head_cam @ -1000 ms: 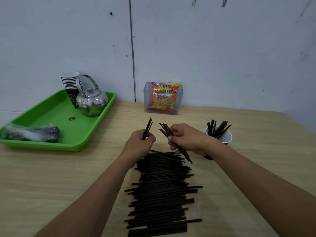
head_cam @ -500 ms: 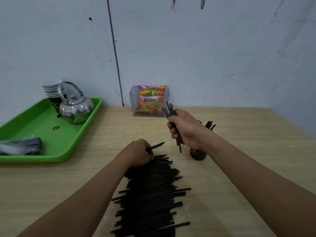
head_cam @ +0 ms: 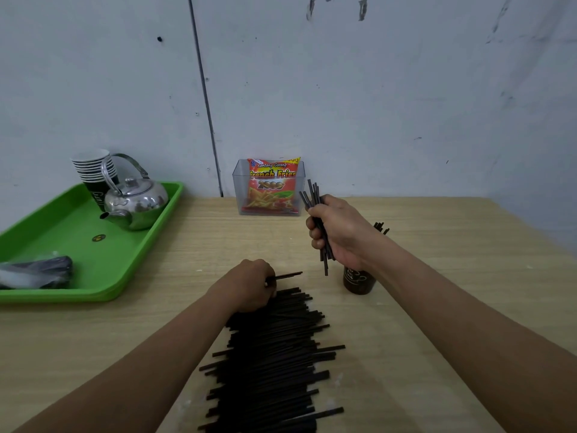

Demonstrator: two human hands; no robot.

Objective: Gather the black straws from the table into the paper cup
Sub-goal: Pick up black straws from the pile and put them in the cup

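A long pile of black straws lies on the wooden table in front of me. My left hand rests at the pile's far end, pinching a straw or two that stick out to the right. My right hand is raised and closed around a near-upright bundle of straws. Just behind and below that hand stands the dark paper cup, mostly hidden by my wrist, with a few straw tips showing above it.
A green tray at the left holds a metal kettle, a stack of paper cups and a plastic bag. A clear box with a snack packet stands against the wall.
My right hand has lifted its bundle from beside the left hand to above the cup. My left hand has dropped back onto the pile's far end. The camera view shifted right.
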